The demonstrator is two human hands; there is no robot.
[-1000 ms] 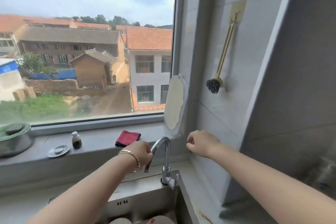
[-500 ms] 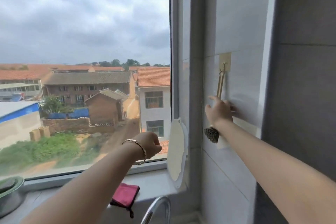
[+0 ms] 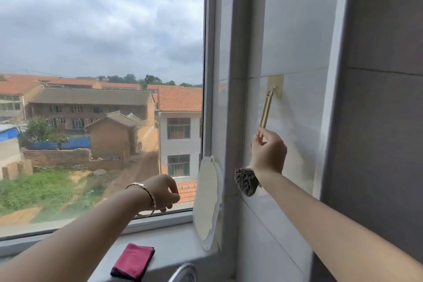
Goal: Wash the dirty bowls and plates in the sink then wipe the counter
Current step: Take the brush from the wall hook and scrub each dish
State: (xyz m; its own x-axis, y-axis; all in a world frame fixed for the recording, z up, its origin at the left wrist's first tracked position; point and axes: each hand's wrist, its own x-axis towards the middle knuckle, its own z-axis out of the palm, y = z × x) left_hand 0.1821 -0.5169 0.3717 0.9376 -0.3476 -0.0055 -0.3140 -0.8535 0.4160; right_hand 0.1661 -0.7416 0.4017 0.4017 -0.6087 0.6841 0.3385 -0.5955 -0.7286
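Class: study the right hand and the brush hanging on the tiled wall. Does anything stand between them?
Nothing visible does. The right hand grips the brush by its gold handle, with the bristles below the wrist. Only the wall hook at the handle's top end holds it back.

Gold-handled brush [image 3: 265,110], magenta cloth [image 3: 134,261]

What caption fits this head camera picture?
Right hand grips the wall-hung dish brush beside the window; left hand hovers loosely curled.
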